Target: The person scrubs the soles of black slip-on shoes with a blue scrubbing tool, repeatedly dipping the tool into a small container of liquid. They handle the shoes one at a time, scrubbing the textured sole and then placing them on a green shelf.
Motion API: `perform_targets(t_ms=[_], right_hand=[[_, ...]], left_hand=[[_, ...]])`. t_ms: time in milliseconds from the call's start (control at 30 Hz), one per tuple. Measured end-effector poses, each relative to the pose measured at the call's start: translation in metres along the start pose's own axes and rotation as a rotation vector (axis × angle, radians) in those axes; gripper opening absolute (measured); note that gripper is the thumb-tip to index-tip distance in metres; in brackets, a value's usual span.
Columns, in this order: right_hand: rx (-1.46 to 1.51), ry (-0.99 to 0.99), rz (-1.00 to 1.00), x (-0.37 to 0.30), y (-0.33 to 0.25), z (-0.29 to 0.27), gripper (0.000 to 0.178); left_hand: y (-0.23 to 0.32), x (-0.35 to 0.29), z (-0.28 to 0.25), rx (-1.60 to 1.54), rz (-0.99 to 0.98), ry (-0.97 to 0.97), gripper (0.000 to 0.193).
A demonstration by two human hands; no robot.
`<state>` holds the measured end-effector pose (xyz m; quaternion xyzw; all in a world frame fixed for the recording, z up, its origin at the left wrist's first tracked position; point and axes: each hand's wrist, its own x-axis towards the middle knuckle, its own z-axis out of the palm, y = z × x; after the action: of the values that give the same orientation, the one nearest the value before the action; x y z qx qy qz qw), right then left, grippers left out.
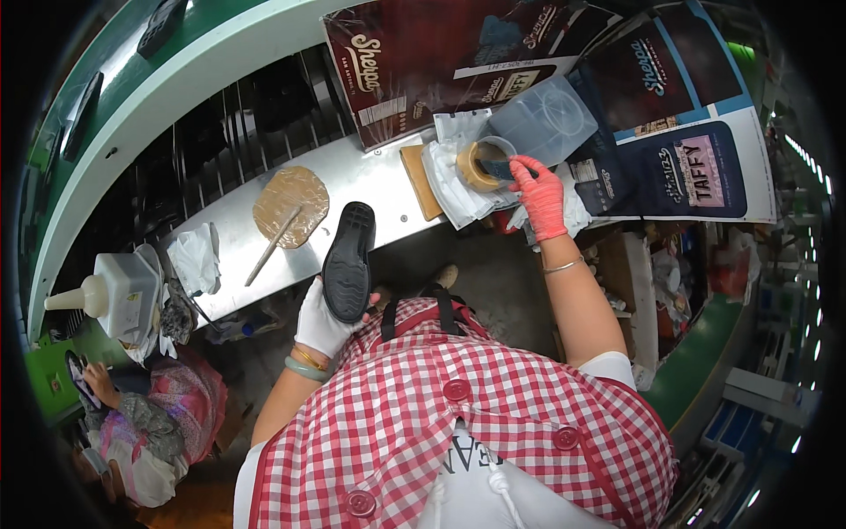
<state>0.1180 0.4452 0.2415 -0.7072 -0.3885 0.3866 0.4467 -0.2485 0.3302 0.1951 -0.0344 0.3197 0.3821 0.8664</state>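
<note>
A black shoe sole (349, 262) with a ridged tread lies upright in my left hand (322, 319), which wears a white glove. The fingers wrap round its lower end, bare fingertips showing at the right edge. My right hand (536, 196), in a coral-red glove, pinches the end of a dark flat tool (496, 168), whose exact kind I cannot make out. The tool's other end dips into a small round tub (476, 179) with tan, glue-like stuff on its wall. Crumpled white paper (447, 189) lies under and around the tub.
On the metal bench stand a clear plastic container (551, 119) and printed cardboard panels (397, 79). A stick (271, 247) rests on a round tan disc (291, 206). At left is a white spouted bottle (128, 295); behind runs a slotted rack (256, 115). Another person (163, 423) sits lower left.
</note>
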Motion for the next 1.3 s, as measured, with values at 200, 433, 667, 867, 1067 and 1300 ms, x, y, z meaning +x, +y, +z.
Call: perform_targets(t_ms=[200, 433, 667, 867, 1067, 1300], right_hand=[[0.105, -0.031, 0.091, 0.003, 0.003, -0.019, 0.025], [0.435, -0.342, 0.077, -0.093, -0.09, 0.033, 0.023], [0.451, -0.458, -0.044, -0.143, -0.129, 0.07, 0.024], [0.41, -0.457, -0.07, -0.147, -0.131, 0.074, 0.022], [0.435, -0.357, -0.174, -0.141, -0.136, 0.081, 0.02], [0.47, -0.349, -0.192, -0.119, -0.156, 0.08, 0.019]], left_hand=[[0.005, 0.001, 0.028, -0.094, 0.091, -0.072, 0.054], [0.012, 0.009, 0.073, -0.174, 0.194, -0.273, 0.059], [0.009, -0.012, 0.108, -0.171, 0.226, -0.45, 0.061], [0.001, -0.019, 0.108, -0.144, 0.229, -0.464, 0.067], [0.0, -0.025, 0.106, -0.03, 0.245, -0.441, 0.072], [0.004, -0.034, 0.108, 0.117, 0.244, -0.411, 0.081]])
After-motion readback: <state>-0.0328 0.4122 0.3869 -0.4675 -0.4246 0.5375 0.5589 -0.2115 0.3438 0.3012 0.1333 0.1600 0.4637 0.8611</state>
